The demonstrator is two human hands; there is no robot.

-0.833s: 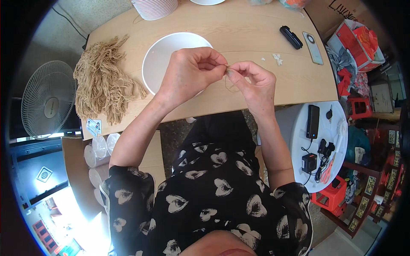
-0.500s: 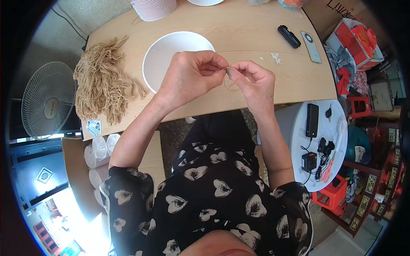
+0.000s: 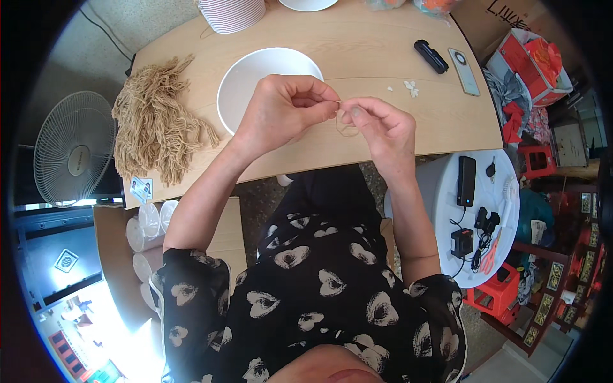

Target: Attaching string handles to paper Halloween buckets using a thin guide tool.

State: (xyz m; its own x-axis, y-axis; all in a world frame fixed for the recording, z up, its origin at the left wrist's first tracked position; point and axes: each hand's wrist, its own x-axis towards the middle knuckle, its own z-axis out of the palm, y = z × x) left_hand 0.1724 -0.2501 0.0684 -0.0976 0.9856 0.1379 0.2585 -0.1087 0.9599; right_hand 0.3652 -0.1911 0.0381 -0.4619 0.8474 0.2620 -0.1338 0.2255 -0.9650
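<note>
My left hand and my right hand meet above the front edge of a light wooden table. Between the pinched fingertips of both hands runs a thin tan string, whose small loop hangs below my right thumb. Just behind my left hand stands an empty white bowl. A heap of the same tan string pieces lies at the table's left end.
A black case, a phone and small white scraps lie at the table's right. A stack of striped bowls stands at the back. A fan is on the left; a white round stool with chargers is on the right.
Both hands stay together at the same spot, with the fingers shifting slightly on the string. Nothing else has moved.
</note>
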